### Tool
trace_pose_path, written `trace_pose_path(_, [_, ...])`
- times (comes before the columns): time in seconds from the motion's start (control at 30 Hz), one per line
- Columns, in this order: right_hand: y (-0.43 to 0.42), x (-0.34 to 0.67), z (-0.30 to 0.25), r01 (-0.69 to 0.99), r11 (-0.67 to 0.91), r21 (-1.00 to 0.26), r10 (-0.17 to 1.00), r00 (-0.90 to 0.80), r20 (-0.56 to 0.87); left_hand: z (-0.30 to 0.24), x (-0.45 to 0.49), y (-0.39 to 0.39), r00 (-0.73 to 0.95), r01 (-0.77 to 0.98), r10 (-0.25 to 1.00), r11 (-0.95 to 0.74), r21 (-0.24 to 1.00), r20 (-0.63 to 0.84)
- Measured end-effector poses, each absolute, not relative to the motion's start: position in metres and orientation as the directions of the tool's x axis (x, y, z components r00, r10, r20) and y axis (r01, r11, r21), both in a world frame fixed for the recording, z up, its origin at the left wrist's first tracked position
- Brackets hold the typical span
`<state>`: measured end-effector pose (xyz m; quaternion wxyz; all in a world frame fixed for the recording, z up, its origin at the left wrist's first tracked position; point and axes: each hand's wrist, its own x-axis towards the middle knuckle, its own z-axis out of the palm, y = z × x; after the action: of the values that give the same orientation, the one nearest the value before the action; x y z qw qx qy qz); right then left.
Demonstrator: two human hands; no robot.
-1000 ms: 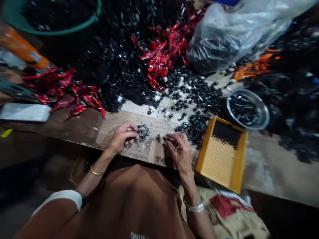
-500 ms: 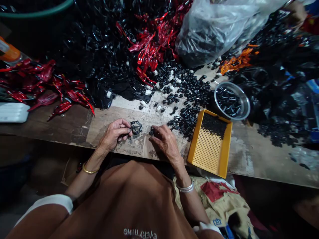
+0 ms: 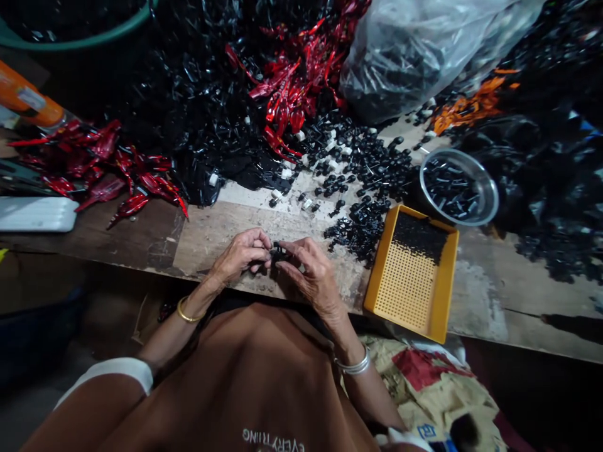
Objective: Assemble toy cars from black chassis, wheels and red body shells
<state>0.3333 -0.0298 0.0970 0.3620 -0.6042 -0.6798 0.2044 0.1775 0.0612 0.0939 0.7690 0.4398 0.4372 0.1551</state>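
My left hand (image 3: 245,254) and my right hand (image 3: 308,269) meet just above the front of the wooden bench. Between their fingertips is a small black plastic part (image 3: 277,249), largely covered by the fingers. My left thumb and fingers pinch it from one side. On the other side, my right thumb and forefinger close on its edge; whether a second small piece is there I cannot make out. A heap of tiny black parts (image 3: 360,226) lies to the right of my right hand.
A yellow perforated tray (image 3: 370,282) holds tiny black bits. Beside it stands a clear round tub (image 3: 492,199) of black pieces. Behind are red plastic parts (image 3: 289,94), a clear plastic bag (image 3: 400,69) and orange pieces (image 3: 471,103). More red parts (image 3: 103,157) lie at left.
My hands have come together; the black part in my left fingers now meets my right fingertips. The whole view has shifted slightly, with the bench things appearing farther right.
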Motion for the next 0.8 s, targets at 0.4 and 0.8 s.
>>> trace_pose_path(0.4, [-0.03,0.332,0.082,0.756,0.18,-0.629,0.967,-0.021,0.252,0.085,0.183,0.06,0.578,0.154,0.663,0.483,0.862,-0.475])
trace_pose_path(0.8, [-0.032,0.331,0.078,0.824,0.169,-0.541,0.958,-0.009,0.285,0.079,0.184,0.061,0.58,0.182,0.687,0.414,0.892,-0.437])
